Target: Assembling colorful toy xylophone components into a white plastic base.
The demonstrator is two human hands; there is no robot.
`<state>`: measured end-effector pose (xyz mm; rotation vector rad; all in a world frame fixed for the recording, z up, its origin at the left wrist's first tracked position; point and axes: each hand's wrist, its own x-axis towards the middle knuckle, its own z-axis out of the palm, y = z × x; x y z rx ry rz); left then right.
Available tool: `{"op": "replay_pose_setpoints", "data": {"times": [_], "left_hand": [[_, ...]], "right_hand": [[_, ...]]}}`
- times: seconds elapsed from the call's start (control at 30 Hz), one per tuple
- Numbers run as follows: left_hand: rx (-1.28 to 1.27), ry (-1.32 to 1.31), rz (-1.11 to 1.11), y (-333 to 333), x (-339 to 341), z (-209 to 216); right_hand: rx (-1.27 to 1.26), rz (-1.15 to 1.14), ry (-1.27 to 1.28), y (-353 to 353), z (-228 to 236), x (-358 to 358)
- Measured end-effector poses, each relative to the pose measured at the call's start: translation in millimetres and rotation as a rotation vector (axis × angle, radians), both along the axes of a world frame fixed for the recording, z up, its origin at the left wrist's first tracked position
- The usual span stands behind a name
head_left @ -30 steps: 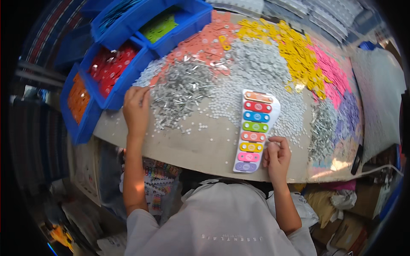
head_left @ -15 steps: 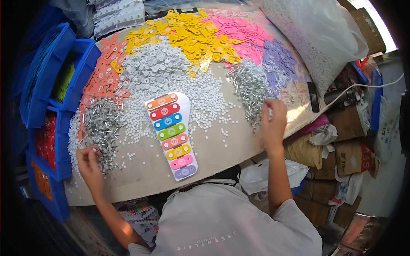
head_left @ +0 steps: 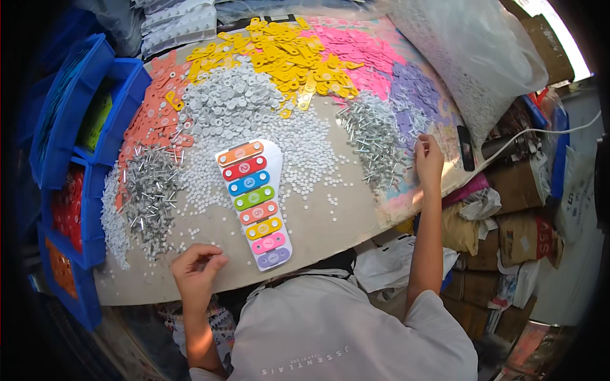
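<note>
A toy xylophone [head_left: 254, 197] lies flat mid-table, with a white base and several coloured bars running from orange at the far end to purple at the near end. White round buttons sit on the ends of most bars; the pink bar [head_left: 269, 242] shows small dark spots there. My left hand [head_left: 196, 270] hovers over the table's front edge, left of the xylophone, thumb and fingers pinched together. At the right, my right hand [head_left: 430, 159] is closed beside the purple bars [head_left: 416, 86] and a pile of metal pins [head_left: 375, 143]. Whatever either hand pinches is too small to make out.
Another pin pile [head_left: 151, 190] lies at the left. Grey-white washers [head_left: 229, 95] are heaped beyond the xylophone, with small white beads [head_left: 311, 149] scattered around. Yellow bars [head_left: 295, 54] and pink bars [head_left: 362, 51] cover the far side. Blue bins [head_left: 95, 216] line the left; a phone [head_left: 466, 147] lies right.
My left hand has moved from the left pin pile rightward and nearer to me. My right hand has moved right and slightly farther, off the right pin pile toward the purple bars.
</note>
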<state>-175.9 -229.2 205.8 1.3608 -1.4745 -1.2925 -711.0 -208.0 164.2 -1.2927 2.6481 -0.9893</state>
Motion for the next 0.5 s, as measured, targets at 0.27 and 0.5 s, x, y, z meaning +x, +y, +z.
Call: {"op": "replay_pose_setpoints", "data": {"times": [0.27,0.5], "left_hand": [[0.549,0.376,-0.128,6,-21,-3],[0.581,0.464,-0.178,7,-34,-15]], "right_hand": [[-0.006,-0.009,0.369,-7,3,1],[-0.380,0.473,-0.043,4,38,176]]}}
